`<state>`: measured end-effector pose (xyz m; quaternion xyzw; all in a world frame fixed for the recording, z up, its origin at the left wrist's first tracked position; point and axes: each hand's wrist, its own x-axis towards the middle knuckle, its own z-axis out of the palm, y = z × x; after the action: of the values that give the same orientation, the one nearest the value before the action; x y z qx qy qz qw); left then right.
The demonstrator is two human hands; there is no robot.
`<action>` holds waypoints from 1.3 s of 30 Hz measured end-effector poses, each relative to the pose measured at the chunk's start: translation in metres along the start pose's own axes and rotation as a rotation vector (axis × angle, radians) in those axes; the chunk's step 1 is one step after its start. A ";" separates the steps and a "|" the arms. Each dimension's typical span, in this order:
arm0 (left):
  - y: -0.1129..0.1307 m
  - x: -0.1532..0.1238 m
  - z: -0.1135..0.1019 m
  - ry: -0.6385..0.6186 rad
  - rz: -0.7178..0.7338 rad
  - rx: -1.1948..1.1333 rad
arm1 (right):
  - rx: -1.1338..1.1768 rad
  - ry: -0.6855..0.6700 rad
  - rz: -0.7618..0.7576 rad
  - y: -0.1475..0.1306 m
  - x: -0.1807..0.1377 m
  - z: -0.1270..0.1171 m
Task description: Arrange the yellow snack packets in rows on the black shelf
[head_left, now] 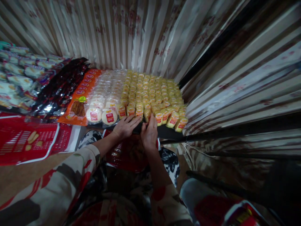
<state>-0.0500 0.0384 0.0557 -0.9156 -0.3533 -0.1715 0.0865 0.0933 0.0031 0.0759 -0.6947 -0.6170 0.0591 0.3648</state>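
Note:
Small yellow wrapped snack packs [154,91] stand in tight rows on a dark shelf in front of me. My left hand [125,126] lies along the front row with its fingers stretched out, touching the lower edges of the packs. Close beside it, my right hand [150,133] has its thumb and fingers closed around one yellow snack pack [147,115] in the front row. Some of that pack is hidden by the fingers. To the right, several front packs [173,119] lean at a tilt. Clear-wrapped round white crackers [110,116] fill the rows left of the yellow ones.
Left of the crackers come an orange bag [78,94], shiny dark packets [58,89] and white packets [21,69]. A red bag [28,138] hangs below the shelf front. A striped curtain [113,34] closes off the back and right, with a black pole [207,47] against it.

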 end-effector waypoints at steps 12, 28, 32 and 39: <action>0.000 0.001 0.000 -0.001 0.006 0.018 | -0.191 0.043 0.094 -0.009 0.018 0.000; 0.001 0.001 0.001 0.001 0.001 0.008 | -0.164 -0.003 0.117 -0.005 0.016 0.010; 0.001 0.001 0.000 0.008 -0.006 0.004 | -0.121 0.007 0.075 -0.001 0.018 0.013; 0.001 0.001 0.002 0.010 -0.005 0.038 | -0.010 0.052 0.101 -0.002 0.023 0.014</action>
<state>-0.0487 0.0388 0.0543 -0.9120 -0.3585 -0.1695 0.1050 0.0898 0.0297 0.0750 -0.7283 -0.5716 0.0562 0.3738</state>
